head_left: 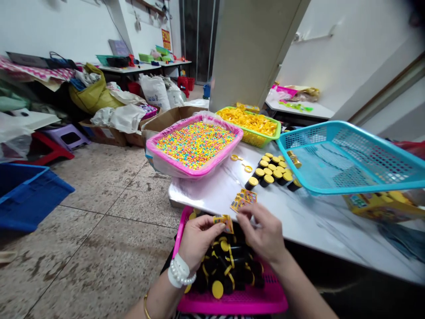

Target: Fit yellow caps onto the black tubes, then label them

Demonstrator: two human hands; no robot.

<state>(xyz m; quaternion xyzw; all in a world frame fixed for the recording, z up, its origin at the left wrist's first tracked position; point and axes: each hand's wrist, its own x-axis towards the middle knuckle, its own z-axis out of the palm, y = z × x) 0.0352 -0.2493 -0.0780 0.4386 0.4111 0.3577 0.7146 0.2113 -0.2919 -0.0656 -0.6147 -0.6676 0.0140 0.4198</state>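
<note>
My left hand (201,237), wearing a white bracelet, pinches a small yellow printed label (224,223) between thumb and forefinger. Just right of it, my right hand (264,232) has its fingers curled and drawn together near the table edge; whatever they hold, if anything, is hidden. Beyond its fingertips lie more printed labels (244,199) on the white marbled table (212,192). Below both hands sits a pink basket (232,306) heaped with small black bottles with yellow caps (217,289). More capped bottles (274,170) stand grouped upright on the table.
A pink tray (195,170) of colourful candy balls stands at the table's left end. Behind it is a green basket (257,141) of yellow pieces. Two yellow ring-shaped pieces (247,168) lie nearby. A blue basket (332,190) occupies the right; a blue crate (33,199) is at far left.
</note>
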